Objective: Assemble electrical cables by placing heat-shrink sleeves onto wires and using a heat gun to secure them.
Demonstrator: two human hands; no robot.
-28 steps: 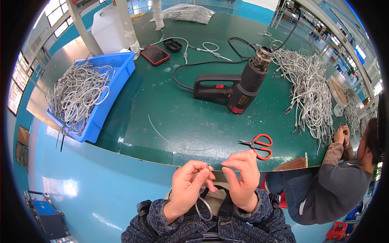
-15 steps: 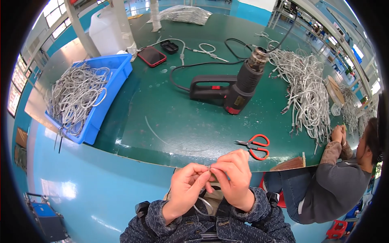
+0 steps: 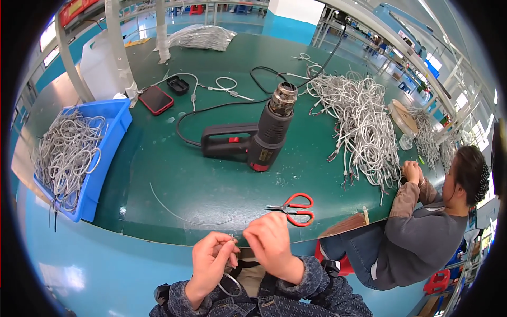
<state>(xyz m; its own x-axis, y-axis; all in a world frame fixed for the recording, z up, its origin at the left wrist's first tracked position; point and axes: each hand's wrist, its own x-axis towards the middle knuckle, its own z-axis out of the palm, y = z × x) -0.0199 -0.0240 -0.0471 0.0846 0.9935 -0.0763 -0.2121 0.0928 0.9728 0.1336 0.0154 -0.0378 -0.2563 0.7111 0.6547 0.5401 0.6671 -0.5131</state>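
At the table's front edge, my left hand (image 3: pixel 212 259) pinches the end of a thin grey cable (image 3: pixel 231 286) between thumb and fingers. The rest of that cable hangs in a loop below the hand, in front of my jacket. My right hand (image 3: pixel 271 246) is raised just to the right, apart from the cable end, with fingers curled and pressed together. Whatever it may hold is too small to see. Just beyond it lie red-handled scissors (image 3: pixel 297 210), blades pointing left. A thin pale strand (image 3: pixel 179 215) curves over the green table (image 3: pixel 158 185).
A black heat gun (image 3: pixel 266 137) stands mid-table, its cord trailing back. On the left is a blue bin (image 3: pixel 110 153) of cables; on the right, a cable heap (image 3: pixel 364 127). Behind are a phone (image 3: pixel 156 100) and black tray (image 3: pixel 178 85). A co-worker (image 3: pixel 428 227) sits at right.
My right hand has come away from the cable end that both hands were pinching. The left hand keeps its hold. The whole view has swung, so the tabletop things appear farther left and lower.
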